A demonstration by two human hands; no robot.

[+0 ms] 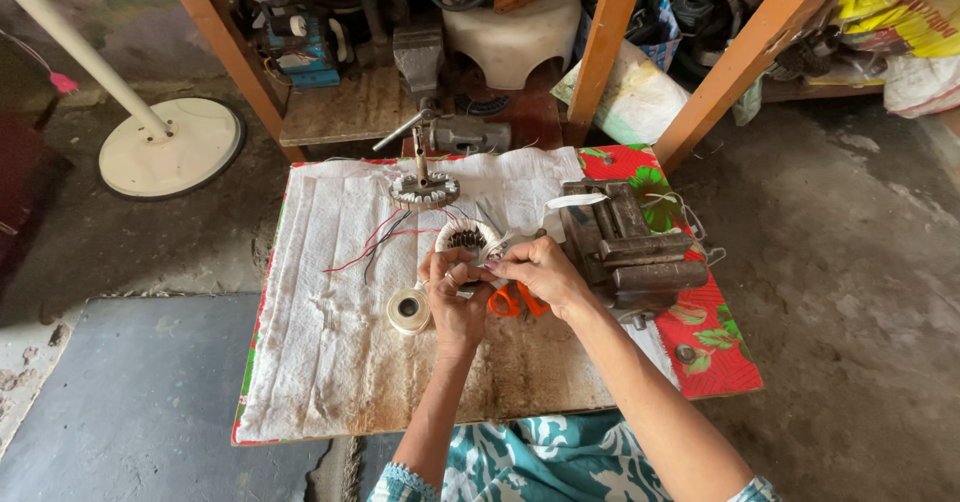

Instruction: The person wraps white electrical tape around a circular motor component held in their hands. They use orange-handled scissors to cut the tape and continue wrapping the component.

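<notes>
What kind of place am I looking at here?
Likely a small motor or fan repair workshop: a metal bench vise on the low table, a wound stator with loose wires, and motor parts heaped under the wooden bench.

The orange scissors (517, 301) lay mostly hidden beneath the right hand (540, 270). Both forearms ran off the bottom edge. The fingers (462, 278) covered part of the small wound coil (467, 240).
</notes>
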